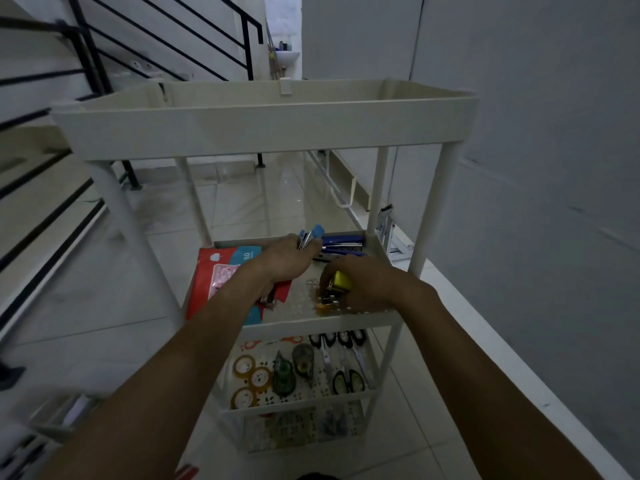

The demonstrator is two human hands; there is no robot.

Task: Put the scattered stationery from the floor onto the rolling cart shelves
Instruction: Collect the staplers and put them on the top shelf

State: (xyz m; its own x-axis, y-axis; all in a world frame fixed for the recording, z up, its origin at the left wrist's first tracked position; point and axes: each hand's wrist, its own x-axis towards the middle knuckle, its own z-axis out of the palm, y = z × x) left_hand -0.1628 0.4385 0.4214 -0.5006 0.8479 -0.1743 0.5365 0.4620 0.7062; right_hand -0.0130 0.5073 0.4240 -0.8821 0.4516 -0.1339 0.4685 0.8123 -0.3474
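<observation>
While both arms reach under the top tray of the rolling cart (263, 123), the hands work over its middle shelf (311, 325). The left hand (282, 259) is curled around a light-blue stapler (313, 233), whose blue end and metal edge stick out past the fingers toward the back of the shelf. The right hand (360, 282) pinches a yellow stapler (342, 280) between thumb and fingers, low over the shelf's front right part, with an amber piece (323, 301) lying just beneath it. Whether the yellow stapler touches the shelf cannot be told. Dark blue staplers (343, 242) lie along the back rim, just beyond the left hand's fingers. A red packet (216, 278) covers the shelf's left side, partly under the left wrist. On the shelf below sit tape rolls (251, 377) at the left, two correction tape dispensers (284, 375) in the middle and several black-handled scissors (348, 379) at the right. The lowest shelf holds small items too blurred to name. A black stair railing (86, 53) rises to the left, above the pale tiled floor (104, 306).
</observation>
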